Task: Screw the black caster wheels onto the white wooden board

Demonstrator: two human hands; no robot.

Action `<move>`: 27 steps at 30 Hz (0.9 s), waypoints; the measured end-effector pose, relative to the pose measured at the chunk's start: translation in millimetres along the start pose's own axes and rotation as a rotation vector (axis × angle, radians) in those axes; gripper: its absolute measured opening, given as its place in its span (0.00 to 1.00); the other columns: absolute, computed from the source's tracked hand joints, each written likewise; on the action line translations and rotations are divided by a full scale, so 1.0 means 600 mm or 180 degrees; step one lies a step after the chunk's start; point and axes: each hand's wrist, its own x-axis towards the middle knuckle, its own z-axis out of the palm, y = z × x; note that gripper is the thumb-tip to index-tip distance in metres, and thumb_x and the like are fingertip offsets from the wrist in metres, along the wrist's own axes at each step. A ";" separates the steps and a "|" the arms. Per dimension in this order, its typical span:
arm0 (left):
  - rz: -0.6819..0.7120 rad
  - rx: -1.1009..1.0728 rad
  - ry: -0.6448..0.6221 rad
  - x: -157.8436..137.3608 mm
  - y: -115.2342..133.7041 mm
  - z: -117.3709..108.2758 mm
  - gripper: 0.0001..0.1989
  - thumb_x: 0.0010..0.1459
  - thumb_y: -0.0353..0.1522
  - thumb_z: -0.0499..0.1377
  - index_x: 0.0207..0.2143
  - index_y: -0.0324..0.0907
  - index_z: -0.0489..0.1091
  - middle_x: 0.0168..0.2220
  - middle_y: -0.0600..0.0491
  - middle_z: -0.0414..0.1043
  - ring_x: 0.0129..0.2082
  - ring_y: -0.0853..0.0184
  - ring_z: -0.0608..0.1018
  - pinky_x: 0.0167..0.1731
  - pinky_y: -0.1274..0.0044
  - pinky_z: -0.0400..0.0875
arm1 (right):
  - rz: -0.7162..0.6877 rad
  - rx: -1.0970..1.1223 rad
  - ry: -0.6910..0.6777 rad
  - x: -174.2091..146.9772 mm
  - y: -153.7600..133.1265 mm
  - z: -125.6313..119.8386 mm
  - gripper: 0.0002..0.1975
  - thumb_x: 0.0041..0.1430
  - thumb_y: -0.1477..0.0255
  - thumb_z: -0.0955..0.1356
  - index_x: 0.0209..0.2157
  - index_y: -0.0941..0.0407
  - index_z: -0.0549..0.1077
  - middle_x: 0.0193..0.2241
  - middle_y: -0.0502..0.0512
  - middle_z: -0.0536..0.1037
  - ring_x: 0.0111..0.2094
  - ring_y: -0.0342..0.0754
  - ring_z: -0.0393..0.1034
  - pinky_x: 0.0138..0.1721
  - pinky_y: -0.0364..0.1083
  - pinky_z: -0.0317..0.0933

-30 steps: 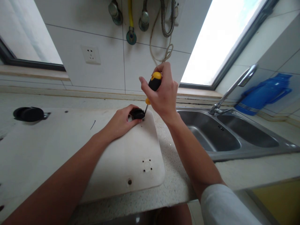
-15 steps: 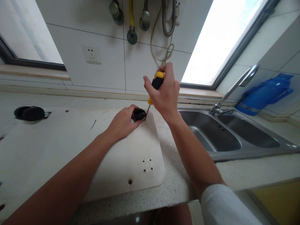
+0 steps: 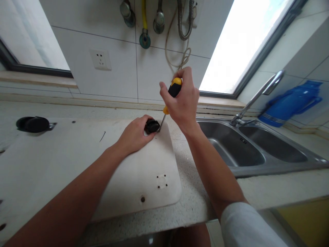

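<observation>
A white board [image 3: 128,178] with rounded corners lies on the speckled counter. Near its far right corner, my left hand [image 3: 136,135] is closed around a black caster wheel [image 3: 152,126]. My right hand [image 3: 183,97] grips a yellow and black screwdriver [image 3: 174,87] by its handle, thumb lifted off it. The metal shaft slants down to the caster's base, where its tip meets the mount; the screw itself is too small to make out. Another black caster [image 3: 34,124] is fixed at the board's far left. Four-hole marks [image 3: 162,181] show at the near right corner.
To the right is a double steel sink [image 3: 231,147] with a chrome faucet [image 3: 267,87]. A blue thermos jug [image 3: 290,103] stands beyond it. On the tiled wall are a socket [image 3: 100,60], valves, a yellow pipe [image 3: 144,17] and a hanging cable [image 3: 183,58].
My right hand and the screwdriver handle have shifted slightly to the right, so the shaft leans a little more. My left hand and the caster stay almost where they were.
</observation>
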 end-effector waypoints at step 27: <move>0.0220 0.0704 -0.0125 -0.022 0.030 -0.009 0.48 0.66 0.56 0.68 0.75 0.36 0.62 0.71 0.33 0.72 0.69 0.40 0.75 0.66 0.55 0.71 | 0.3768 0.1099 0.2354 -0.546 -0.195 -0.376 0.30 0.49 0.47 0.85 0.35 0.53 0.74 0.24 0.44 0.77 0.22 0.43 0.72 0.22 0.41 0.71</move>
